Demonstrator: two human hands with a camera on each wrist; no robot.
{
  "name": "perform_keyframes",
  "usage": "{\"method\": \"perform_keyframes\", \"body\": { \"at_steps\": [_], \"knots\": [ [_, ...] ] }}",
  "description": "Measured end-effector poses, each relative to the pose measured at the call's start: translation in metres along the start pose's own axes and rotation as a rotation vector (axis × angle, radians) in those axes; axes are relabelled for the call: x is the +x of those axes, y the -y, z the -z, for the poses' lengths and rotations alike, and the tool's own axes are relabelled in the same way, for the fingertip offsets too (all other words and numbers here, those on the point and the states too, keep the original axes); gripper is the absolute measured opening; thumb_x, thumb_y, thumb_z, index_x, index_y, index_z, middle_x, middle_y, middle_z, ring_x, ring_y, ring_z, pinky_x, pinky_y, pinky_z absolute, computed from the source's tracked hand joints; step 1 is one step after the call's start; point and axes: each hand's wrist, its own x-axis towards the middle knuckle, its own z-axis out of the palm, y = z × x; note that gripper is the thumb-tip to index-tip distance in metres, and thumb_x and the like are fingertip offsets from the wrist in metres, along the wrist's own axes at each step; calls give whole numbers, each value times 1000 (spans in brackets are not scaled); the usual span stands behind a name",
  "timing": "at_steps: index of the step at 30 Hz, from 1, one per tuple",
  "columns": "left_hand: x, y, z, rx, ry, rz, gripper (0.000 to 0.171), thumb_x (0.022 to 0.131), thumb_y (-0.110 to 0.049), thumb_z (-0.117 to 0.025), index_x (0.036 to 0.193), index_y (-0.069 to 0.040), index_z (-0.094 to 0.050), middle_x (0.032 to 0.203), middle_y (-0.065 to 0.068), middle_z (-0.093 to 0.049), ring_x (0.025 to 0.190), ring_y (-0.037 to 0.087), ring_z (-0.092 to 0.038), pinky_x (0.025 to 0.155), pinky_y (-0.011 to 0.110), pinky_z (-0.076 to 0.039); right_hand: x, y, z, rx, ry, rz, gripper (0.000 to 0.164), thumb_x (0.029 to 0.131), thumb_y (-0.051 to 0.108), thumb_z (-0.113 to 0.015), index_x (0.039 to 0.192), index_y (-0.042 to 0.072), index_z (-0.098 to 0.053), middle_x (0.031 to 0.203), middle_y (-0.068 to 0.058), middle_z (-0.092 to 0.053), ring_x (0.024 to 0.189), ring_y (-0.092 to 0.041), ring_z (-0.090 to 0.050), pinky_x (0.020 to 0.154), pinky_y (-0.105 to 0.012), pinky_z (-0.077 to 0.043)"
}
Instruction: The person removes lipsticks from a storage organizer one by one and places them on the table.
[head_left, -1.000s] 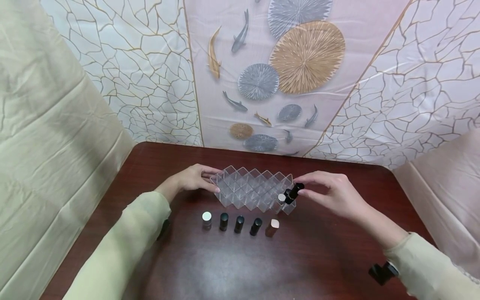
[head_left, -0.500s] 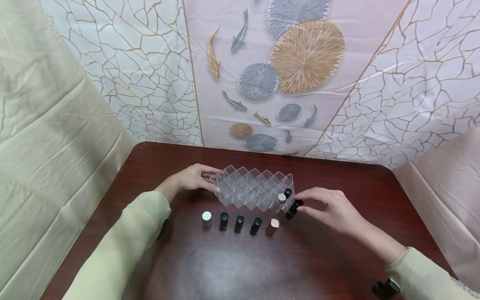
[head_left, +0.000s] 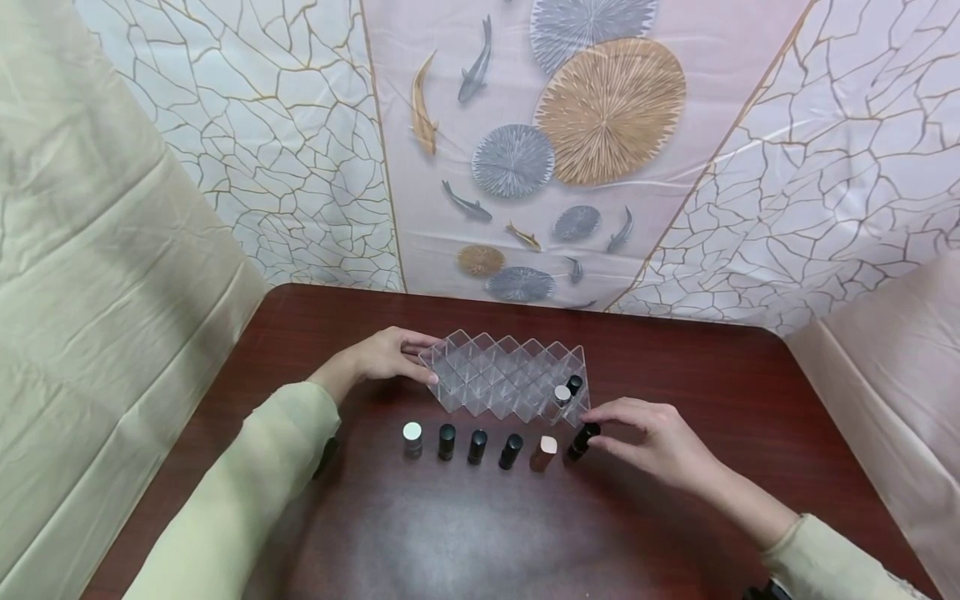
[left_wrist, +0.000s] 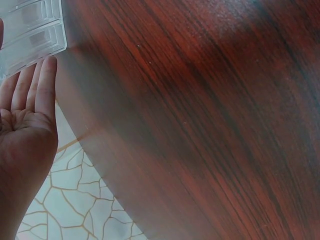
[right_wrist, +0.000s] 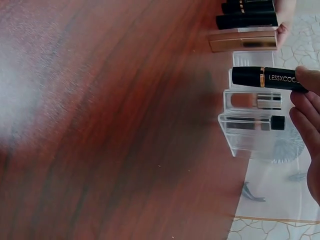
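In the head view, my left hand (head_left: 386, 358) rests at the left end of a clear acrylic lipstick organizer (head_left: 480, 379). The left wrist view shows its fingers (left_wrist: 46, 90) straight, their tips against the organizer's edge. My right hand (head_left: 660, 442) pinches a black lipstick (head_left: 582, 442) with a gold band, just in front of the organizer's right end; lettering shows on it in the right wrist view. Whether its base touches the table cannot be told. Inside the organizer's right end stand a silver-topped lipstick (head_left: 562, 395) and a black-capped one (head_left: 574, 383).
In front of the organizer several lipsticks stand in a row: a white-topped one (head_left: 412, 437), black ones such as this black lipstick (head_left: 511, 451), and a rose-gold lipstick (head_left: 543, 453). They stand on a dark wooden table (head_left: 450, 533). Patterned cloth (head_left: 517, 158) hangs behind.
My right hand has carried the black lipstick from the organizer's right end down and toward me, to the right of the row. The left hand has stayed at the organizer.
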Motion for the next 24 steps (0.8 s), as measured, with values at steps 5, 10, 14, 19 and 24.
{"method": "perform_keyframes", "body": {
  "at_steps": [5,10,14,19,24],
  "knots": [
    [1,2,0,7,-1,-10,70,92,-13,-86,153,1,-56,146,22,-64,137,40,-61,116,48,-48,-6,1,-6,-6,-7,0,51,68,-7,-94,113,13,-81,105,3,-80,95,-15,-77,96,-11,-51],
    [1,2,1,5,-1,-10,70,91,-13,-86,153,1,-56,146,22,-64,137,40,-61,116,48,-48,-12,4,-10,-26,22,-51,51,72,-3,-94,115,20,-80,106,7,-79,96,-12,-76,95,-10,-51],
    [1,2,1,2,-1,-9,70,92,-12,-86,153,1,-56,146,22,-64,137,40,-61,116,48,-48,-15,5,-12,-33,37,-76,48,74,0,-94,115,21,-80,107,10,-79,98,-10,-75,94,-10,-51],
    [1,2,0,9,-4,-6,70,92,-13,-86,153,1,-56,145,22,-65,137,39,-61,116,48,-48,-17,7,-15,-20,47,-73,47,75,-1,-93,116,19,-80,108,10,-79,99,-10,-75,95,-11,-51],
    [1,1,1,10,-5,-5,70,92,-12,-86,153,1,-55,145,22,-65,136,39,-62,115,47,-48,-20,7,-17,-15,63,-92,44,76,1,-94,115,17,-80,110,12,-78,100,-9,-75,94,-12,-53]
  ]
}}
